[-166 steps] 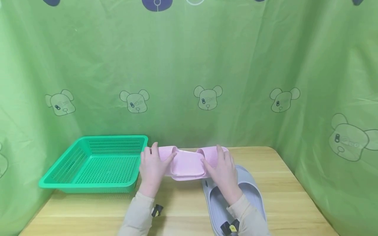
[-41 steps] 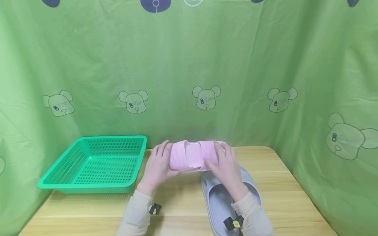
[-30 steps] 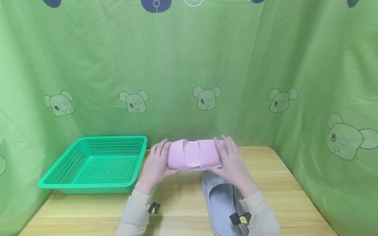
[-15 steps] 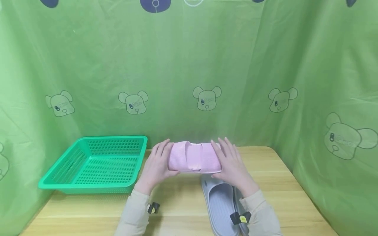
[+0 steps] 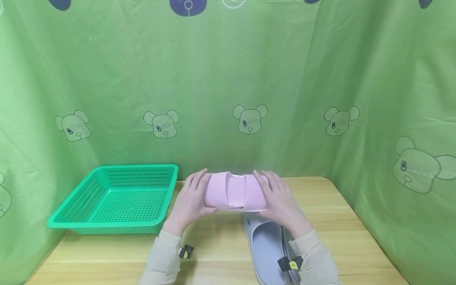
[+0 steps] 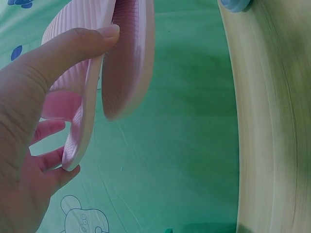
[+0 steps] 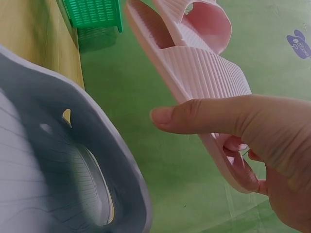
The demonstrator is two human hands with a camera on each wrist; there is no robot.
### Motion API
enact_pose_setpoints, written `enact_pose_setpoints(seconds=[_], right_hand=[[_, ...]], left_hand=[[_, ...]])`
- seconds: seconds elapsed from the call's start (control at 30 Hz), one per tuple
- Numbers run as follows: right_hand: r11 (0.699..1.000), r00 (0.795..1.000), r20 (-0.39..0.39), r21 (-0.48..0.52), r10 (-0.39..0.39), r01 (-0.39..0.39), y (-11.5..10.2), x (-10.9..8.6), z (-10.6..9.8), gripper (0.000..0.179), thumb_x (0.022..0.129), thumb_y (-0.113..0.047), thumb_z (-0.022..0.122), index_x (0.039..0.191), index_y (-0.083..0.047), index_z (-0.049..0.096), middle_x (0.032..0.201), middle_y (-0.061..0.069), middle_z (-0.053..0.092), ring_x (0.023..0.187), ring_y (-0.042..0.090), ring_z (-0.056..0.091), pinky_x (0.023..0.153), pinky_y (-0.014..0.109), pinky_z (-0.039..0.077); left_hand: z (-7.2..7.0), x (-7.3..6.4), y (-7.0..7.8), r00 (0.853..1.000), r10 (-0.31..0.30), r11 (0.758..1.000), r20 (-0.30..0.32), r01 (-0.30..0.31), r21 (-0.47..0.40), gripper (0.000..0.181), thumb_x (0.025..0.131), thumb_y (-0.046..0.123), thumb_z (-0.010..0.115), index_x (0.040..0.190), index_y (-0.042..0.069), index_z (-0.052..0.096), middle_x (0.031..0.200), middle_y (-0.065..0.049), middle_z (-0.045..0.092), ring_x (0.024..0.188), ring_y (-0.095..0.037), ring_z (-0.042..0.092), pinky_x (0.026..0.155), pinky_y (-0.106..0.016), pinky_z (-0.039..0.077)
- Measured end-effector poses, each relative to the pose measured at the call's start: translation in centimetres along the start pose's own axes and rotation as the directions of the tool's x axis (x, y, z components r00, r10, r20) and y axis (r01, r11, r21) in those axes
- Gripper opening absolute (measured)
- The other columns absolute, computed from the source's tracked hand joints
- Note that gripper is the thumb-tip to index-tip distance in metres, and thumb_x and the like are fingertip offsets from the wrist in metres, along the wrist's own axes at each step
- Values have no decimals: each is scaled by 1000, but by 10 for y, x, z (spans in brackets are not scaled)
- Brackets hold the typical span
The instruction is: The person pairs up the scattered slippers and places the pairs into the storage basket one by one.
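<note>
A pair of pink slippers with ribbed straps is held in the air above the table, their straps close together. My left hand (image 5: 189,200) grips the left pink slipper (image 5: 216,192), its thumb lying on the ribbed strap in the left wrist view. Gripping the right pink slipper (image 5: 255,194) is my right hand (image 5: 283,202), thumb along the near side and fingers on the far side. In the left wrist view the two soles sit apart at their ends. Below the right hand lies a grey slipper (image 5: 268,245); a second grey slipper (image 5: 287,239) is mostly covered by the forearm.
A green perforated basket (image 5: 114,225) stands at the left of the wooden table (image 5: 217,257), with nothing visible inside. Green curtain (image 5: 213,79) printed with bear heads surrounds the back and sides. Black-and-yellow wrist devices show near both sleeves.
Since the earliest frame the pink slippers have come closer together, their straps now nearly side by side. My right hand has shifted its grip outward to the right slipper's end. Lately they barely move.
</note>
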State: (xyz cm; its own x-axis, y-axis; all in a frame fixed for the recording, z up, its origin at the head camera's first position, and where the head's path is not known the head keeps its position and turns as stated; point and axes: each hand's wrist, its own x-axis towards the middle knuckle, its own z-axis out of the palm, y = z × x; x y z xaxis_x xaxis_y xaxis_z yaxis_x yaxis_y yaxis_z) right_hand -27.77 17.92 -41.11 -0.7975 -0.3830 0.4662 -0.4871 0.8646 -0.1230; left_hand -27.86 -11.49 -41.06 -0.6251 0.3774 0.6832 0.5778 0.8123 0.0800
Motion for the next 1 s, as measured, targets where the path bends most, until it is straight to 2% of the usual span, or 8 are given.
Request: enact_pose_setpoints(seconds=[0.53,0.83,1.0], right_hand=[[999,993,-110,-17,-49,48,3,-2,2,116,50,-32,91,149,-15,33,139,17,42,132,37,36,109,63,33],[998,992,-112,-38,-58,54,3,-1,0,115,51,-33,90,149,-16,33,140,16,42,133,37,36,110,62,32],[997,992,-109,-39,-66,62,1,-1,0,112,53,-34,89,149,-16,33,139,16,42,133,37,35,110,62,32]], left_hand=[[-1,-1,-5,1000,-8,1000,6,8,26,105,54,46,92,140,10,44,145,-13,46,129,-32,46,105,-47,49],[-2,-1,-5,999,-26,999,41,25,30,107,54,47,91,142,12,42,149,-11,43,132,-31,43,108,-45,46],[-2,-1,-4,1000,-6,999,25,5,33,106,54,46,92,141,11,43,148,-12,44,131,-31,44,107,-45,47]])
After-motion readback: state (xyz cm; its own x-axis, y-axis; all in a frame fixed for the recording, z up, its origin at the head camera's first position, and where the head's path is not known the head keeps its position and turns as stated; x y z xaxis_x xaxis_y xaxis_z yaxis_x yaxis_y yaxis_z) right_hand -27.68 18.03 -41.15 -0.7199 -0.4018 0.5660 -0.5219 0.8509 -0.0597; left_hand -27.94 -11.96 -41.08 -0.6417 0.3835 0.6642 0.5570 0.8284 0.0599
